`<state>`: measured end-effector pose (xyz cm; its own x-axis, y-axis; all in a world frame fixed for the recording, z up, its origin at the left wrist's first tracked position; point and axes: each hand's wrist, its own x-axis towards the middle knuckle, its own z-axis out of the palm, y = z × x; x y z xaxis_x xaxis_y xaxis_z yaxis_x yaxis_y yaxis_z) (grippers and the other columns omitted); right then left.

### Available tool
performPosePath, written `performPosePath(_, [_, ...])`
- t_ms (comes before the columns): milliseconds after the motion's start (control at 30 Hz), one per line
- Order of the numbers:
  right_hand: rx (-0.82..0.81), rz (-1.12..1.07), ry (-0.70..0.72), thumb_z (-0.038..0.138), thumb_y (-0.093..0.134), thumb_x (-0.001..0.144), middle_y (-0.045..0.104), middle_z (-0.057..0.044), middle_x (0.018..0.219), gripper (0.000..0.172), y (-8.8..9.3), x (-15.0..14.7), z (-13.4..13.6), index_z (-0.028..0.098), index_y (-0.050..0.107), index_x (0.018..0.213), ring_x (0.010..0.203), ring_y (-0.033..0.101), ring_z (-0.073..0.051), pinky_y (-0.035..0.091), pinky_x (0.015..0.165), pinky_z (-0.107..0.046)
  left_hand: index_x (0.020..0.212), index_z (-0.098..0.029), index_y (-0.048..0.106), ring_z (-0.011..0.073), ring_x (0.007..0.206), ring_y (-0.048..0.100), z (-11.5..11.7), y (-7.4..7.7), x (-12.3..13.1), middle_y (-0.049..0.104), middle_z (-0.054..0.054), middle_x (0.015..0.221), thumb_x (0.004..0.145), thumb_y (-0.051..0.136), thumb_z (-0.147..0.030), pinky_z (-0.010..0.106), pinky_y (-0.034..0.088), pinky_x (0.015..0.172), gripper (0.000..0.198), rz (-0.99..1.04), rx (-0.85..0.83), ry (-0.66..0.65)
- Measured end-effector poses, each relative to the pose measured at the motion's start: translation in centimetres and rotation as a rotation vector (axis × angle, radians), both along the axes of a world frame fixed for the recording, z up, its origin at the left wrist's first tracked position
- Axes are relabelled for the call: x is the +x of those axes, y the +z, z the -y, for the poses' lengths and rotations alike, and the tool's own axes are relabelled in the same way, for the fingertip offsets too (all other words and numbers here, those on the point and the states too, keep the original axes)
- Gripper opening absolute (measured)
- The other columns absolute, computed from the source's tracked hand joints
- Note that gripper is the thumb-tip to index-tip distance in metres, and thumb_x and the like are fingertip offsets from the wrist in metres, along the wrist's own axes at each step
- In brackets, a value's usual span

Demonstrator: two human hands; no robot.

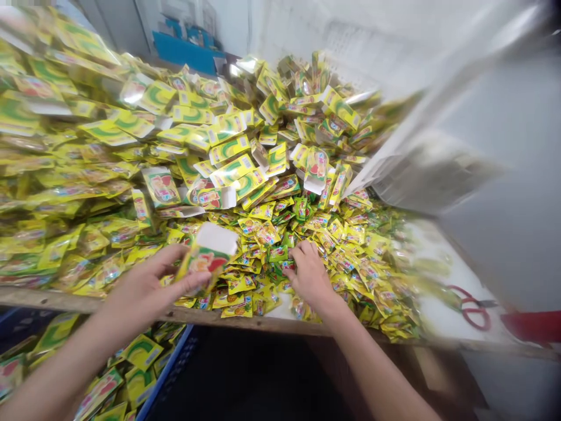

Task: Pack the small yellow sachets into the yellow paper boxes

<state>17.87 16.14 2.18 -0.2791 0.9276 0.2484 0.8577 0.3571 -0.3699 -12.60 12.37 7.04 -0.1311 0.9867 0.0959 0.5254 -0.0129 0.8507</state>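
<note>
My left hand [146, 289] is closed on a small yellow-green carton [209, 252] with its white flap up, held just above the table's front edge. My right hand [309, 272] rests palm down on a heap of small yellow and green sachets [346, 240], its fingers curled into them. What those fingers grip, if anything, is hidden. Behind both hands rises a big pile of flat yellow-green cartons [131, 146].
A wooden table edge [228, 318] runs in front of me. A blue crate [169, 368] with more cartons stands below at the left. Red-handled scissors [471, 307] lie at the right on the white tabletop. A white wall closes the right side.
</note>
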Motion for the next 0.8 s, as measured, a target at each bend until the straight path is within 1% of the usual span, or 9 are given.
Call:
performPosePath(100, [-0.057, -0.119, 0.021, 0.019, 0.063, 0.081, 0.061, -0.008, 0.098, 0.026, -0.5, 0.5, 1.0, 0.017, 0.058, 0.107, 0.087, 0.056, -0.022, 0.045, 0.077, -0.033, 0.116, -0.022, 0.064, 0.0279, 0.101, 0.066, 2.2, -2.1, 3.4, 0.073, 0.006, 0.11, 0.071, 0.078, -0.043, 0.034, 0.052, 0.089, 0.051, 0.314, -0.152, -0.15])
performPosePath(167, [-0.149, -0.242, -0.012, 0.022, 0.064, 0.08, 0.062, -0.004, 0.092, 0.04, -0.7, 1.2, 1.4, 0.017, 0.055, 0.118, 0.074, 0.056, -0.018, 0.044, 0.069, -0.029, 0.122, -0.024, 0.058, 0.0257, 0.105, 0.066, 2.9, -3.2, 5.8, 0.071, 0.006, 0.117, 0.075, 0.077, -0.038, 0.032, 0.053, 0.089, 0.053, 0.567, -0.219, -0.17])
performPosePath(233, [-0.229, -0.347, -0.043, 0.026, 0.064, 0.079, 0.062, 0.0, 0.083, 0.047, -0.5, 2.2, 1.6, 0.018, 0.054, 0.124, 0.064, 0.052, -0.015, 0.041, 0.061, -0.025, 0.123, -0.024, 0.058, 0.0246, 0.106, 0.067, 3.3, -3.7, 8.0, 0.071, 0.006, 0.119, 0.076, 0.077, -0.033, 0.031, 0.054, 0.089, 0.052, 0.734, -0.289, -0.198])
performPosePath(367, [-0.346, -0.381, 0.03, 0.023, 0.062, 0.079, 0.057, 0.005, 0.065, 0.028, 0.3, 3.8, 2.2, 0.02, 0.067, 0.106, 0.055, 0.046, -0.012, 0.032, 0.051, -0.022, 0.117, -0.02, 0.063, 0.0264, 0.106, 0.067, 2.5, -4.2, 12.2, 0.071, 0.009, 0.118, 0.077, 0.077, -0.028, 0.034, 0.055, 0.087, 0.043, 0.94, -0.41, -0.366])
performPosePath(467, [-0.342, -0.335, 0.054, 0.016, 0.066, 0.072, 0.058, 0.005, 0.063, 0.015, 0.1, 4.6, 3.3, 0.019, 0.068, 0.086, 0.057, 0.048, -0.012, 0.034, 0.055, -0.022, 0.115, -0.017, 0.063, 0.026, 0.104, 0.068, 0.7, -5.2, 14.5, 0.073, 0.01, 0.114, 0.074, 0.078, -0.027, 0.034, 0.055, 0.088, 0.045, 1.063, -0.37, -0.321])
performPosePath(533, [-0.313, -0.334, 0.022, 0.014, 0.067, 0.07, 0.059, 0.004, 0.066, 0.009, -0.5, 5.2, 4.3, 0.019, 0.066, 0.077, 0.062, 0.051, -0.014, 0.037, 0.06, -0.023, 0.115, -0.017, 0.062, 0.0242, 0.1, 0.07, -0.4, -6.0, 15.1, 0.074, 0.009, 0.11, 0.074, 0.079, -0.028, 0.033, 0.055, 0.087, 0.046, 1.093, -0.341, -0.263])
performPosePath(633, [-0.27, -0.454, -0.098, 0.016, 0.069, 0.07, 0.062, 0.0, 0.077, 0.009, -1.5, 6.1, 5.8, 0.019, 0.062, 0.072, 0.071, 0.055, -0.016, 0.041, 0.064, -0.025, 0.111, -0.016, 0.063, 0.0228, 0.098, 0.07, -0.9, -6.7, 14.7, 0.074, 0.009, 0.109, 0.074, 0.079, -0.027, 0.032, 0.055, 0.088, 0.042, 1.093, -0.362, -0.255])
performPosePath(733, [-0.33, -0.683, -0.23, 0.022, 0.069, 0.074, 0.061, -0.001, 0.08, 0.017, -2.3, 6.0, 6.7, 0.02, 0.06, 0.087, 0.069, 0.058, -0.018, 0.045, 0.062, -0.027, 0.111, -0.017, 0.063, 0.0219, 0.1, 0.07, -0.4, -6.4, 13.6, 0.074, 0.008, 0.11, 0.076, 0.079, -0.023, 0.031, 0.055, 0.089, 0.039, 1.082, -0.397, -0.249])
performPosePath(800, [-0.368, -0.686, -0.246, 0.021, 0.068, 0.075, 0.062, -0.003, 0.086, 0.029, -2.5, 4.9, 6.8, 0.021, 0.059, 0.103, 0.073, 0.06, -0.019, 0.048, 0.066, -0.03, 0.113, -0.019, 0.063, 0.0212, 0.101, 0.07, 0.0, -5.9, 12.9, 0.074, 0.007, 0.111, 0.076, 0.078, -0.023, 0.029, 0.055, 0.088, 0.04, 1.034, -0.391, -0.233])
